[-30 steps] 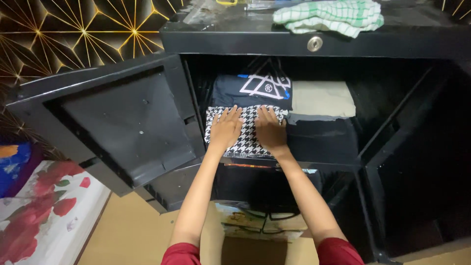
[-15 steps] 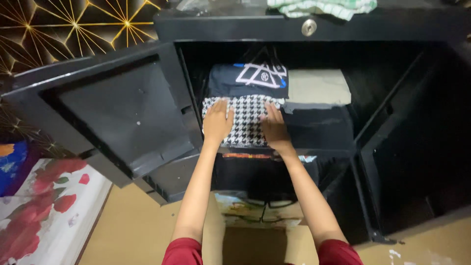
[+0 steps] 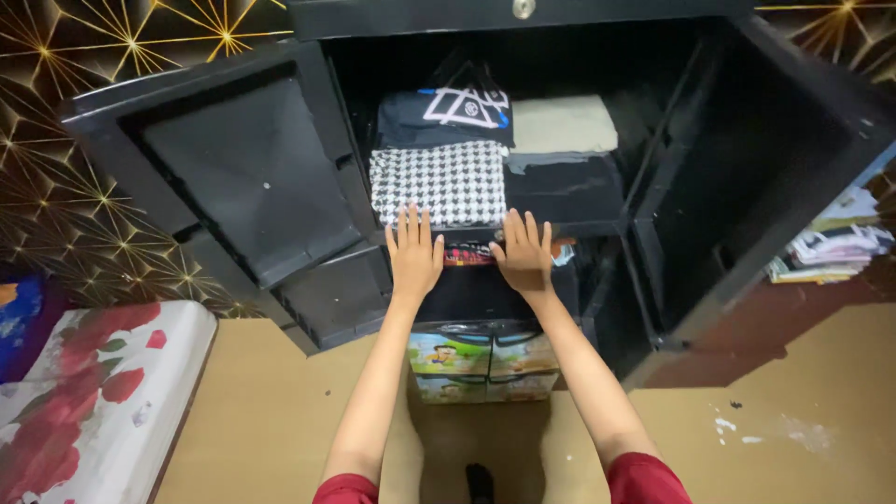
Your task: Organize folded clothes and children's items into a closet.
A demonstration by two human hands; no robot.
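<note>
Left hand (image 3: 413, 250) and right hand (image 3: 524, 252) spread flat, fingers open, pressing at the shelf (image 3: 579, 227) front edge. Just beyond the fingertips, folded houndstooth cloth (image 3: 439, 182), on that shelf inside the black cabinet (image 3: 747, 140). Farther back, dark printed garment (image 3: 448, 117); right of it, beige folded cloth (image 3: 563, 124). Below the hands, colourful box (image 3: 481, 364).

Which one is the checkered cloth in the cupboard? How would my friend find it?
Look inside the open black cupboard, on its upper shelf. At the front left of that shelf, just above the fingertips of the two hands, lies the folded houndstooth cloth. It is the only black-and-white checked piece; its neighbours are plain dark, plain beige, or dark with a white line print.
</note>
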